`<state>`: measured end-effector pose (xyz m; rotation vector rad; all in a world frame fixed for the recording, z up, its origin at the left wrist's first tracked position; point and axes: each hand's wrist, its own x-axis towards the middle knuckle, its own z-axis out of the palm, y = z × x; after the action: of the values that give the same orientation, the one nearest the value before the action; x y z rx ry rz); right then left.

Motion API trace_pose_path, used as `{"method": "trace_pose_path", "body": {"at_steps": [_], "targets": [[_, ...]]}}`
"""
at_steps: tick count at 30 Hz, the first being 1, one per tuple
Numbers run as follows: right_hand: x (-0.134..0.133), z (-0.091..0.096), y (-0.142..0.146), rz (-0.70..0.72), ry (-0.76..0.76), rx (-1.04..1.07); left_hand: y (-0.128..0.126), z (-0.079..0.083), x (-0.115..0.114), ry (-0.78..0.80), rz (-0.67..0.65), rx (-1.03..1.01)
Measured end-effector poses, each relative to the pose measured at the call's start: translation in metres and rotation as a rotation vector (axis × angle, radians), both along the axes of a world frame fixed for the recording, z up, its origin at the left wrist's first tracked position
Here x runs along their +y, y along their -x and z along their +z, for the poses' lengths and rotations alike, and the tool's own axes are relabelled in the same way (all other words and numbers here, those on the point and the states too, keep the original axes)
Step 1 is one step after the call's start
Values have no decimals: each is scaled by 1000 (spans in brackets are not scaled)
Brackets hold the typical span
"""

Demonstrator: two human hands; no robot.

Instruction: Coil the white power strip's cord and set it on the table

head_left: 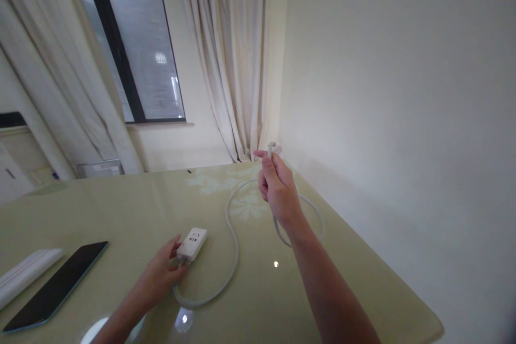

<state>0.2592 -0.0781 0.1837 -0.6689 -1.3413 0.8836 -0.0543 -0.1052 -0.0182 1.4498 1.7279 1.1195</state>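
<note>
My right hand (277,185) is raised above the table, fingers closed around the plug end (271,147) of a white cable (233,247), which sticks up above my thumb. The cable loops across the glossy table (121,209) back to a small white power strip (192,243). My left hand (161,274) rests on the table against the near end of the strip, with its fingers curled round that end where the cable leaves it.
A dark tablet (56,285) and a white flat object (24,274) lie at the table's left. A round white object (94,330) shows at the near edge. Curtains (234,59), a window (133,37) and a bare wall (403,118) stand behind.
</note>
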Motion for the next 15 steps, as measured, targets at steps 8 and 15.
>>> {"method": "trace_pose_path", "body": {"at_steps": [8,15], "targets": [[1,3,5,79,7,32,-37,71,3,84,202,-840],[4,-6,15,137,53,-24,-83,129,34,-395,159,-728]]}}
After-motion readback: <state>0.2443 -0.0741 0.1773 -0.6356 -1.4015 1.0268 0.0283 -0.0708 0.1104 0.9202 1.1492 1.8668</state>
